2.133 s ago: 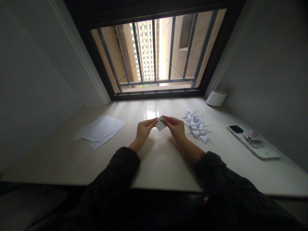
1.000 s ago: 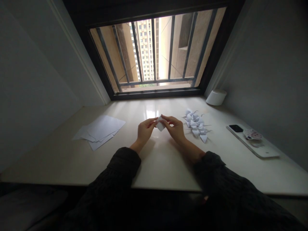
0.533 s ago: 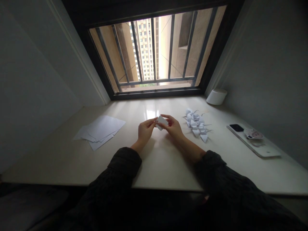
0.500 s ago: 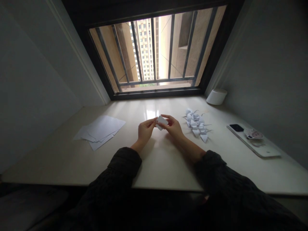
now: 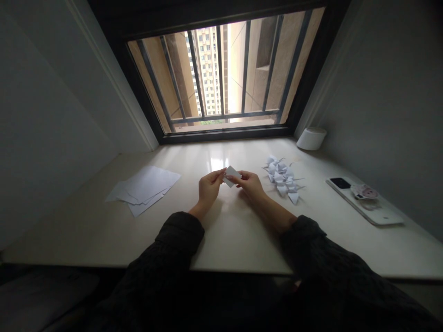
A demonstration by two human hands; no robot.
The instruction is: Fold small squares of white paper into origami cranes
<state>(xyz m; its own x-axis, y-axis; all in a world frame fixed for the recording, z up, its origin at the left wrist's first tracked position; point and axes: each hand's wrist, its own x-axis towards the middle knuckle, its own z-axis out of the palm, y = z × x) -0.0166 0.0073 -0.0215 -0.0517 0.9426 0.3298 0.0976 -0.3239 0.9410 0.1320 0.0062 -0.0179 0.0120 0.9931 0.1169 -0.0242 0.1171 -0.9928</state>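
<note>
A small folded piece of white paper [image 5: 231, 172] is held up over the middle of the table, one corner pointing toward the window. My left hand [image 5: 209, 185] pinches its left corner between thumb and fingers. From the other side, my right hand [image 5: 252, 184] grips it, the thumb lying across the paper's face and the fingers partly hidden behind. To the right of my right hand stand several folded paper cranes [image 5: 284, 177], bunched close together.
Loose white paper sheets [image 5: 148, 184] overlap on the left of the pale table [image 5: 235, 244]. On the right lie a phone [image 5: 367, 205] with a cartoon grip on its back and, farther off, a white cylinder [image 5: 311, 139]. A barred window [image 5: 224, 78] rises behind.
My right hand's fingers have drawn down from the paper's upper edge, and its thumb has slid a little left across the face. My left hand stays almost in place.
</note>
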